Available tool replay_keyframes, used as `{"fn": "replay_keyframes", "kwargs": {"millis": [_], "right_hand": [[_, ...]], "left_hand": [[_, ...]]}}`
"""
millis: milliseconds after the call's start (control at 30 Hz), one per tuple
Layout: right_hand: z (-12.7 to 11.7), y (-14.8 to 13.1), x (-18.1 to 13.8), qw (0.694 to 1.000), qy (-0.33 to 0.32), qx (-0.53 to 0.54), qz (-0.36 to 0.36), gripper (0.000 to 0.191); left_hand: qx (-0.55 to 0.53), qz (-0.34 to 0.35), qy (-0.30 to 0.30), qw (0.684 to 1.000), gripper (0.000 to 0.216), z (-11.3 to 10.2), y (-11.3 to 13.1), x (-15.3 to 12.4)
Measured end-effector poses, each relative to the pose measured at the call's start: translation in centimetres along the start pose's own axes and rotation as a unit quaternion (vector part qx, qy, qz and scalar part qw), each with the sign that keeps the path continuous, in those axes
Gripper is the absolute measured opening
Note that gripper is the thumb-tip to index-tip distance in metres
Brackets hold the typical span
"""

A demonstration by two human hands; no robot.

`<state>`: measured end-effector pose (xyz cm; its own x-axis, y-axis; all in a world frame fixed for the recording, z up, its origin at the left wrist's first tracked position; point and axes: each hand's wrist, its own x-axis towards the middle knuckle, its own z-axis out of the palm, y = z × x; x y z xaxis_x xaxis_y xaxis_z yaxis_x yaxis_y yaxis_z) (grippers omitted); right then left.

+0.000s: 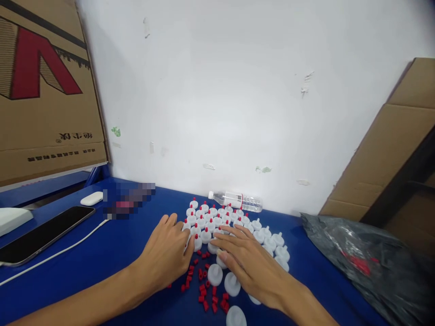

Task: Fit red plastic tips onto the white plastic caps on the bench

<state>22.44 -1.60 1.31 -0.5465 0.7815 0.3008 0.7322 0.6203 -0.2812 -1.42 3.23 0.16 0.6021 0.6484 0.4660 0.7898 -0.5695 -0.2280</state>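
Several white round plastic caps with nozzles, many topped by small red caps, stand in a tight cluster (201, 222). At its left edge is my left hand (168, 246), fingers curled and thumb against the outer white pieces; what lies inside the fingers is hidden. My right hand (243, 253) reaches over the cluster from the right, fingers stretched out flat above or on the white pieces. Between the hands and nearer me lie loose red caps (203, 287). Bare white pieces (232, 284) without red tips lie by my right hand, and others stand along the cluster's right side (277, 239).
Behind the cluster a clear water bottle (238, 200) lies against the wall. A phone (44, 235), a white cable (74, 246) and a white case (91, 198) are at left. Cardboard boxes (50, 122) flank the blue table; a grey plastic bag (367, 271) is at right.
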Motion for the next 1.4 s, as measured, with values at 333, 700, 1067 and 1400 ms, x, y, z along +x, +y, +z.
{"fn": "replay_keyframes", "kwargs": {"millis": [333, 700, 1067, 1400], "right_hand": [[0.0, -1.9, 0.2, 0.987, 0.134, -0.062, -0.062, 0.052], [1.1, -1.9, 0.6, 0.962, 0.216, -0.074, -0.147, 0.024], [-0.2, 0.6, 0.4, 0.929, 0.253, -0.231, -0.142, 0.024], [-3.8, 9.7, -1.6, 0.921, 0.292, -0.219, 0.138, 0.027]], "left_hand": [[-0.173, 0.055, 0.14, 0.973, 0.023, -1.3, 0.7, -0.3], [-0.299, 0.092, 0.061, 0.948, 0.011, -0.6, 1.3, -0.9], [-0.319, 0.049, 0.129, 0.938, 0.03, -2.2, 0.9, -1.0], [-0.288, 0.089, -0.034, 0.953, 0.011, -0.7, 1.5, -0.8]]}}
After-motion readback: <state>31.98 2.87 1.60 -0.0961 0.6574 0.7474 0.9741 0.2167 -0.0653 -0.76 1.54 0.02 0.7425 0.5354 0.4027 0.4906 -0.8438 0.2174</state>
